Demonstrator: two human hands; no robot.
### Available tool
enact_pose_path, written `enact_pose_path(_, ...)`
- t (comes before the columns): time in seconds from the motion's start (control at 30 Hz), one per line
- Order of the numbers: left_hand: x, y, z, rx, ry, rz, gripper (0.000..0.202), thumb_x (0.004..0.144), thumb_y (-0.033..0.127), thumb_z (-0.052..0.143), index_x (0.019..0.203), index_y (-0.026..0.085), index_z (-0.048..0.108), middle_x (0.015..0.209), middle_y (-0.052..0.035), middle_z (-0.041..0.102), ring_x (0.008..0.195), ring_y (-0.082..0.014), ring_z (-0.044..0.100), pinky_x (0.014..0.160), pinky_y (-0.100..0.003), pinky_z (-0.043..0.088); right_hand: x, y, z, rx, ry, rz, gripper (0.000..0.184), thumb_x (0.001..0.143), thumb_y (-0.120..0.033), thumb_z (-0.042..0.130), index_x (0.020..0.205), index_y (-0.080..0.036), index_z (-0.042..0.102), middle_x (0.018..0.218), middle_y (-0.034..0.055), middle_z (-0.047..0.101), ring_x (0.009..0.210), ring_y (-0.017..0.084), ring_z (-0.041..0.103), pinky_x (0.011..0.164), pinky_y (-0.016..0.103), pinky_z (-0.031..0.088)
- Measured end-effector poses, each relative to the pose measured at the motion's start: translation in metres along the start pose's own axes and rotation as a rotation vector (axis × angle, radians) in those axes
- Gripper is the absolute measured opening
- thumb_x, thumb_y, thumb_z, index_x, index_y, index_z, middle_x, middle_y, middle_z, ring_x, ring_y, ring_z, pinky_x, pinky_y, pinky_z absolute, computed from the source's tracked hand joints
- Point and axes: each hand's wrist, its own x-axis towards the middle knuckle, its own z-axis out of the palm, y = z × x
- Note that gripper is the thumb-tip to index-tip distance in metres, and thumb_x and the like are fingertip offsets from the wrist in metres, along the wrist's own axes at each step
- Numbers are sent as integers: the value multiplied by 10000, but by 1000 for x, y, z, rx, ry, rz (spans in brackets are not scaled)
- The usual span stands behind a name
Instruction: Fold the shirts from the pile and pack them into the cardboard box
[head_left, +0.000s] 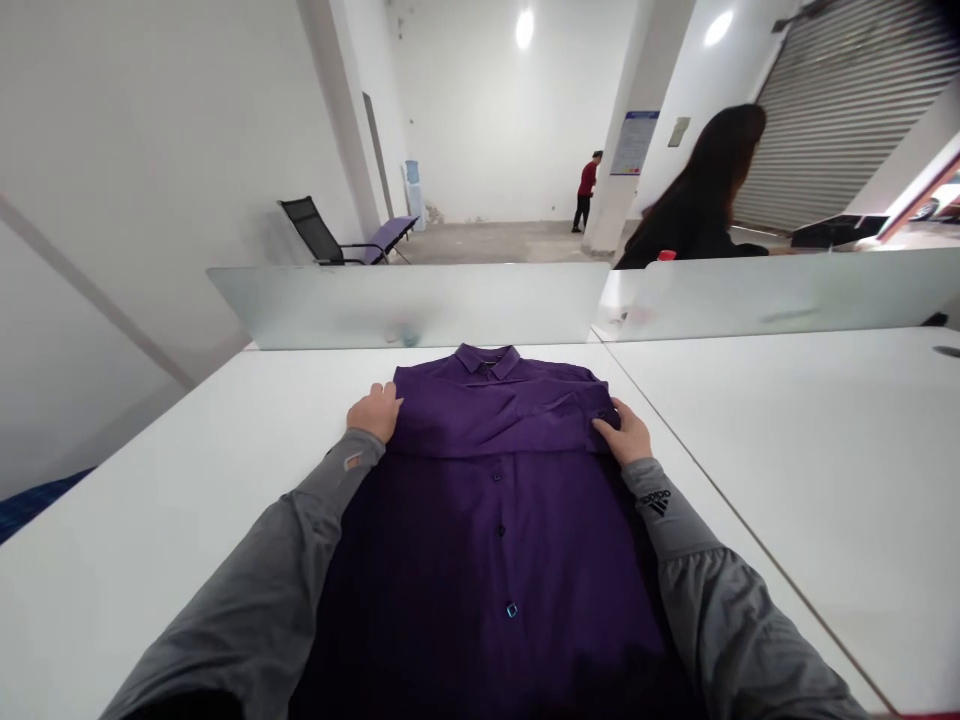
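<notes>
A dark purple button-up shirt [487, 560] lies front up on the white table, its collar [486, 362] at the far end. Across the chest a sleeve [487, 415] is laid sideways, with creases towards its right part. My left hand [375, 412] is closed at the left edge of this folded sleeve, fingers curled at the cloth. On the opposite side my right hand [627, 432] pinches the sleeve's right end, thumb on top and fingers behind the edge. Several buttons run down the front below the sleeve. The lower hem runs into shadow near me.
A frosted partition [420, 305] stands along the far edge of the white table [225, 480]. Beyond it sit a person in black [694, 215], a reclining chair [315, 230] and a water dispenser [414, 192]. Another person in red [587, 185] stands farther back. A seam divides the tabletop at right.
</notes>
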Motion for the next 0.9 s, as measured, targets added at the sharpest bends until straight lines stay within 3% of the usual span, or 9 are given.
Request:
enact_pose_path(0.1, 18, 4, 9, -15, -4, -39, 407, 970, 388, 319, 1127, 92, 550, 1128, -193, 571, 979, -299, 617, 756, -344, 461, -3, -2, 2, -87, 15, -12, 498, 686, -297, 621, 1169, -174, 618, 1204, 145, 647, 1129, 319, 585, 1032, 471, 415)
enact_pose_path(0.2, 26, 4, 19, -52, -37, -52, 315, 943, 283, 357, 1055, 108, 594, 1088, -178, 599, 998, -306, 613, 772, -358, 463, -7, -9, 2, -112, 14, -10, 511, 686, -298, 591, 1180, -168, 612, 1180, 97, 665, 1115, 287, 598, 1034, 475, 423)
enact_pose_path(0.3, 29, -1, 26, -100, -54, -127, 300, 915, 206, 349, 1057, 104, 593, 1074, -187, 615, 956, -316, 631, 739, -371, 472, -11, -15, 1, -114, 3, -14, 478, 708, -304, 572, 1168, -185, 620, 1153, 75, 678, 1094, 260, 610, 1020, 450, 442)
enact_pose_path(0.47, 32, -10, 34, -144, -36, -357, 336, 900, 220, 354, 1092, 34, 557, 1040, -243, 615, 916, -363, 637, 659, -389, 475, -13, -21, -1, -110, 26, -3, 470, 726, -279, 543, 1177, -169, 615, 1102, 83, 687, 1018, 246, 631, 975, 432, 465)
enact_pose_path(0.63, 30, -8, 35, -147, 12, -406, 313, 884, 202, 375, 1092, 51, 555, 1052, -224, 595, 903, -336, 632, 670, -388, 471, -12, -19, -4, -158, 58, -10, 495, 719, -294, 565, 1199, -172, 591, 937, 62, 692, 880, 237, 635, 884, 430, 498)
enact_pose_path(0.7, 27, -5, 31, -107, 130, -339, 339, 890, 171, 322, 1113, 31, 536, 1084, -247, 560, 944, -357, 605, 706, -432, 466, -13, -22, -5, -208, 92, -50, 497, 725, -277, 555, 1207, -159, 583, 970, 86, 676, 883, 244, 623, 866, 433, 503)
enact_pose_path(0.77, 24, 1, 26, -71, 268, -187, 347, 892, 158, 286, 1096, 43, 542, 1097, -238, 547, 995, -358, 575, 764, -455, 459, -16, -29, -7, -271, 151, -122, 465, 772, -253, 509, 1213, -128, 582, 1039, 134, 651, 935, 258, 603, 876, 439, 496)
enact_pose_path(0.83, 21, 10, 24, -112, 323, 104, 325, 887, 168, 298, 1047, 87, 569, 1076, -191, 573, 1016, -313, 568, 842, -422, 456, -20, -39, -7, -332, 137, -236, 413, 840, -236, 447, 1210, -123, 593, 1102, 161, 629, 1017, 265, 573, 920, 441, 471)
enact_pose_path(0.9, 19, 18, 28, -217, 262, 450, 313, 893, 224, 333, 1048, 128, 588, 1099, -151, 597, 1058, -269, 558, 918, -373, 442, -27, -51, -5, -396, -22, -359, 382, 902, -261, 412, 1217, -162, 604, 1191, 148, 608, 1122, 258, 530, 989, 445, 425)
